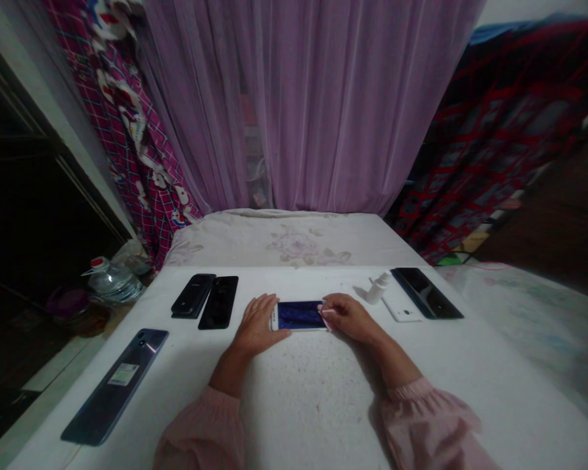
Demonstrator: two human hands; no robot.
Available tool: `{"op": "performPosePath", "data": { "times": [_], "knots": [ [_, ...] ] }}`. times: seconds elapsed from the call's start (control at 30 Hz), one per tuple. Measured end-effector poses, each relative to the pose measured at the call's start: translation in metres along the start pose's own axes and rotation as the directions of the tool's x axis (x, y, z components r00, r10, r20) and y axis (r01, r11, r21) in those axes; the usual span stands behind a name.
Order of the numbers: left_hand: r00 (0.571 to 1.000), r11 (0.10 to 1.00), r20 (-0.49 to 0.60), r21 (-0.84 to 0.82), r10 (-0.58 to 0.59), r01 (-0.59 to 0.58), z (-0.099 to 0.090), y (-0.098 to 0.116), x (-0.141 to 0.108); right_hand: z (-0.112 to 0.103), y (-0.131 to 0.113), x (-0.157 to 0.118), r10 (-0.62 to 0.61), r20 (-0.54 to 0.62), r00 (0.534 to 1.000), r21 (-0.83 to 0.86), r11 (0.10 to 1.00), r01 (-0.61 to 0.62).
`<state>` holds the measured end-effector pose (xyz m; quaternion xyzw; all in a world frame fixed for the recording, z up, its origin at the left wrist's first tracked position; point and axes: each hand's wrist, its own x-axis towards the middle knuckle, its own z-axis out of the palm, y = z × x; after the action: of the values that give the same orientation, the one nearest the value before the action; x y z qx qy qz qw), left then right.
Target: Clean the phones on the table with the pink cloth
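Observation:
A white smartphone (pixel 301 316) lies sideways on the white tabletop, its dark blue screen facing up. My left hand (pixel 259 324) grips its left end, with the thumb along the near edge and the fingers at the far edge. At the other end, my right hand (pixel 345 315) pinches a small pink cloth (pixel 327 317) against the screen; the fingers are closed and partly cover that end. A small white spray bottle (pixel 377 287) stands upright beyond my right hand, near a white phone (pixel 402 308) lying face down.
Dark phones lie to the right (pixel 427 294) and to the left (pixel 218 302), with another dark pair (pixel 193 296) farther left. A large phone with a label (pixel 117 385) rests near the left edge. A water bottle (pixel 112 281) is beyond that edge. Purple curtains (pixel 323 111) hang behind.

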<state>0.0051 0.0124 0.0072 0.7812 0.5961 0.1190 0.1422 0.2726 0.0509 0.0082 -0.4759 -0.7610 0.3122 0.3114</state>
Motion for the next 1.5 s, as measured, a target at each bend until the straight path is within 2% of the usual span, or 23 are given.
{"op": "performPosePath", "data": {
  "times": [0.13,0.23,0.43,0.57,0.77,1.13,1.23,1.3,1.4,1.5],
  "knots": [
    [1.000,1.000,0.001,-0.002,-0.002,0.002,0.000,0.000,0.000,-0.011,-0.005,-0.004,-0.003,0.181,0.984,0.072,0.997,-0.011],
    [1.000,1.000,0.002,-0.008,0.001,-0.001,0.000,0.000,0.000,-0.013,-0.007,-0.005,0.020,0.221,0.975,0.067,0.997,-0.036],
    [1.000,1.000,0.004,-0.011,-0.010,0.010,0.000,0.001,-0.001,0.000,-0.007,-0.002,0.055,0.010,0.998,-0.097,0.994,-0.054],
    [0.999,1.000,0.029,0.009,-0.019,0.019,-0.002,0.003,-0.001,0.005,-0.011,0.001,0.032,-0.059,0.998,-0.200,0.979,-0.043],
    [1.000,1.000,0.023,0.010,-0.016,0.016,-0.003,0.003,-0.001,0.012,-0.008,0.004,0.029,-0.182,0.983,-0.242,0.968,-0.073],
    [1.000,1.000,-0.007,-0.023,0.017,-0.017,0.003,-0.004,0.000,0.016,-0.004,0.007,0.015,-0.243,0.970,-0.258,0.963,-0.080],
    [1.000,1.000,-0.002,-0.018,0.005,-0.005,0.003,-0.004,0.000,0.013,-0.004,0.006,0.008,-0.213,0.977,-0.232,0.971,-0.059],
    [1.000,1.000,-0.003,-0.016,-0.001,0.001,0.003,-0.003,0.000,0.010,-0.004,0.005,-0.030,-0.166,0.986,-0.176,0.984,0.001],
    [1.000,1.000,-0.021,-0.023,0.006,-0.006,0.004,-0.003,0.000,0.004,-0.005,0.002,-0.104,-0.064,0.992,-0.047,0.994,0.102],
    [1.000,1.000,-0.028,-0.022,0.011,-0.012,0.005,-0.003,0.000,-0.004,-0.010,-0.001,-0.138,0.088,0.987,0.060,0.989,0.133]
  ]
}}
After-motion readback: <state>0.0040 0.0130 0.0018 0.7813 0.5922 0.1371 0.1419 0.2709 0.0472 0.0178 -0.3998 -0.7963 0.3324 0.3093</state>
